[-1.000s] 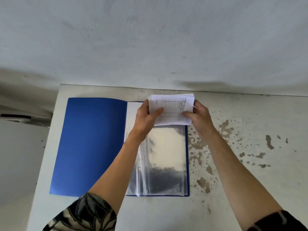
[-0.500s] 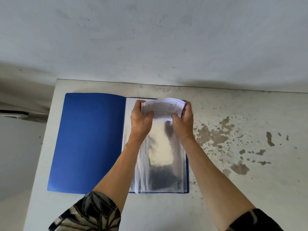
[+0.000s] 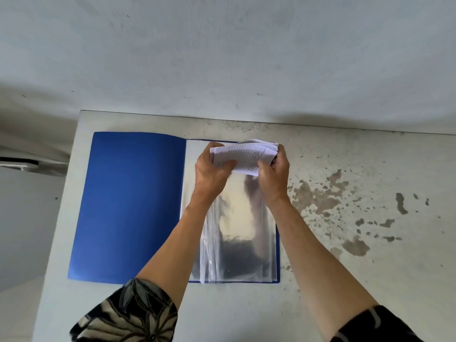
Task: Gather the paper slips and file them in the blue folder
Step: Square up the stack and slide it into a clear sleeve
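1. A pale plaster wall (image 3: pixel 222 58) is filling the background; below it a white desk (image 3: pixel 370 280), stained and chipped on its right side, is carrying everything.
2. The blue folder (image 3: pixel 133 206) is lying open on the desk, its cover spread flat to the left; the clear plastic sleeves (image 3: pixel 241 230) are stacking up on its right half.
3. The left hand (image 3: pixel 212 176) and right hand (image 3: pixel 274 178) are both gripping the gathered paper slips (image 3: pixel 243 157), bowing the bundle just above the sleeves' top edge.
4. Gathering is looking done; filing appears to be in hand; the next move is probably calling for opening one sleeve's mouth and feeding the bundle in squarely.
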### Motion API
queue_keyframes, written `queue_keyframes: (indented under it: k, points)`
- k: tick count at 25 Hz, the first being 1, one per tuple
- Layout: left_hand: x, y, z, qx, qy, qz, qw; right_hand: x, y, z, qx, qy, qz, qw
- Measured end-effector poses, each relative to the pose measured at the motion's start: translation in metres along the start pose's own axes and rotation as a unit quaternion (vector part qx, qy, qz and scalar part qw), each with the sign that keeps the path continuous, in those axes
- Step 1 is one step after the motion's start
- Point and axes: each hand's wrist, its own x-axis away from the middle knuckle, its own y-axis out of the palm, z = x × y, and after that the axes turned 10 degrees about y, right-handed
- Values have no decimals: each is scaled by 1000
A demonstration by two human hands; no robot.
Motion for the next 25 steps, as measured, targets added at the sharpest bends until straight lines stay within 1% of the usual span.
queue_keyframes:
  k: [2,7,12,15,19,22,25]
  points:
    - [-1,0,-2,-3,-9,-4,1000,1,0,3,17,-17,-13,1000]
    - [-4,-1,-4,19,-27,-5,999,-5,-3,9,5,-27,5,1000]
    - [-7,-6,-4,43,-32,-27,998,-12,-12,11,-9,-13,-6,1000]
    - [-11,-10,-3,71,-59,-34,995,-19,-21,12,-43,-5,-32,999]
    - [-13,-15,0,80,-78,-57,992,-21,-27,8,-39,2,-29,999]
    - [-11,-14,2,81,-72,-35,993,-20,-31,3,-33,1,-37,999]
    - [-10,-11,1,49,-33,-1,998,-20,-37,2,8,-24,-46,999]
